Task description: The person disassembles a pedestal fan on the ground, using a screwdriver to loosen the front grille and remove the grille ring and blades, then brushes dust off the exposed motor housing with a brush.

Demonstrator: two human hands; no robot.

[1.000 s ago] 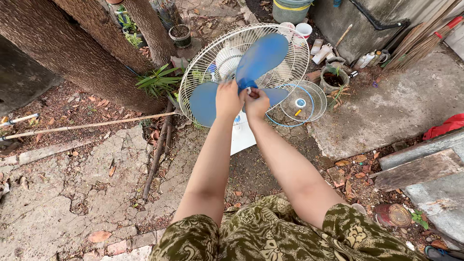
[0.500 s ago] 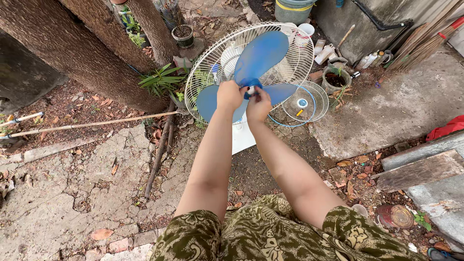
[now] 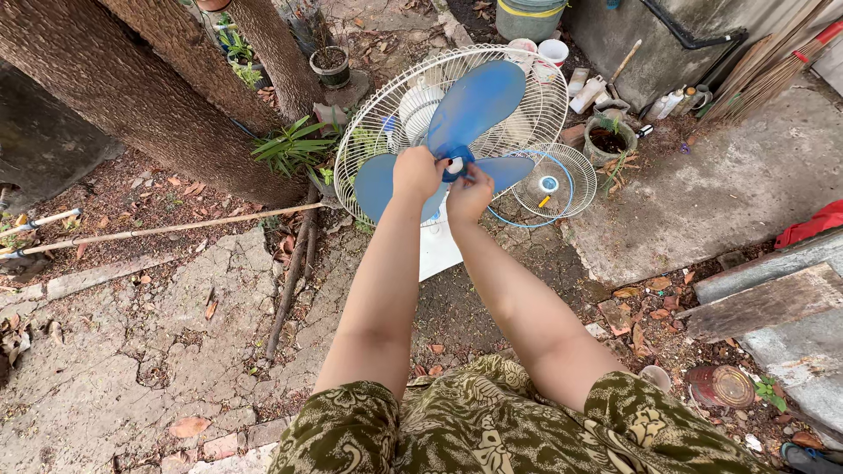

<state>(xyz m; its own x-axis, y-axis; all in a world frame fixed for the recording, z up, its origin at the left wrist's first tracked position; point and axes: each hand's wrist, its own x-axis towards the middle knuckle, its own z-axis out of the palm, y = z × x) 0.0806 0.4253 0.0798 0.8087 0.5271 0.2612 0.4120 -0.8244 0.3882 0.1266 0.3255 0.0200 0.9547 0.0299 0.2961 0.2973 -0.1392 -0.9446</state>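
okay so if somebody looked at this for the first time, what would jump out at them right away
The blue fan blade at top centre, set against the white rear grille, draws the eye first. Both hands meet at its hub: the left hand and the right hand. Just right of them, the front grille lies flat on the ground, and thick tree trunks fill the upper left.

Both arms are bare to the shoulder, no sleeves, rings or watch visible. An olive-green garment with pale swirling leaf pattern (image 3: pixel 492 421) covers the lap.
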